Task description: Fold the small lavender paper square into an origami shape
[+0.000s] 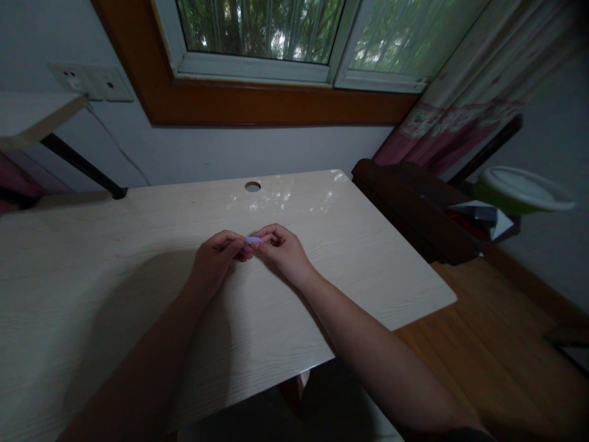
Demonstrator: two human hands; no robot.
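Note:
Between my two hands is a small, pale lavender piece point(253, 240), perhaps paper; its kind is too small to make out. My left hand point(219, 253) pinches its left end with thumb and fingers closed. At the other end, my right hand point(280, 247) grips it between thumb and curled fingers. Both hands meet just above the pale wood-grain desk point(294, 319), fingertips nearly touching. Most of the piece is covered by my fingers.
A round cable hole point(253, 186) lies near the desk's back edge. At left stands a shelf point(37, 116) on a black leg point(85, 166). Beyond the right edge are a dark wooden piece of furniture point(409, 209) and a green-and-white basin point(524, 189). A window point(262, 31) is behind.

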